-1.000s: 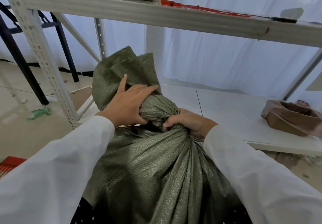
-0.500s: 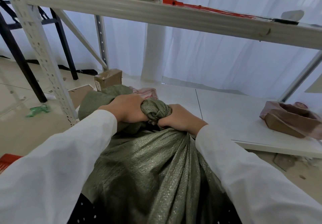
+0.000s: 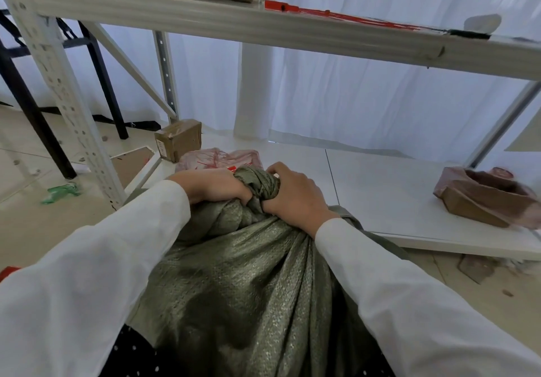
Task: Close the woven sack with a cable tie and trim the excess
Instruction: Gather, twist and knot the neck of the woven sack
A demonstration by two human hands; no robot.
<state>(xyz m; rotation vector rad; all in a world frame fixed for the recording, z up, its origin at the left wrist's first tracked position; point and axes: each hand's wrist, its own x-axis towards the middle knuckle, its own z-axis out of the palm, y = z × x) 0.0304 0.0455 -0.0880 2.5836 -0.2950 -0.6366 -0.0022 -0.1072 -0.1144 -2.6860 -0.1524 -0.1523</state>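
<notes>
An olive-green woven sack [image 3: 248, 283] stands full in front of me, its top gathered into a twisted neck [image 3: 257, 184]. My left hand [image 3: 210, 184] is clenched on the folded-down flap at the left of the neck. My right hand [image 3: 295, 201] grips the neck from the right. Both hands touch each other's side of the bunched fabric. Red cable ties [image 3: 336, 14] lie on the shelf above. No tie is seen on the sack, and no cutter is in view.
A white metal rack: upright post [image 3: 61, 89] at left, shelf beam [image 3: 263, 29] overhead, low white shelf board [image 3: 395, 201]. On the board lie a pink plastic bag [image 3: 216, 158], a small cardboard box [image 3: 178, 139] and a brown wrapped parcel [image 3: 486, 198]. Black stand legs [image 3: 26, 107] at far left.
The sack's upright top flap has been folded down and bunched under my left hand. Both hands moved closer together on the neck; the box and pink bag behind came into view.
</notes>
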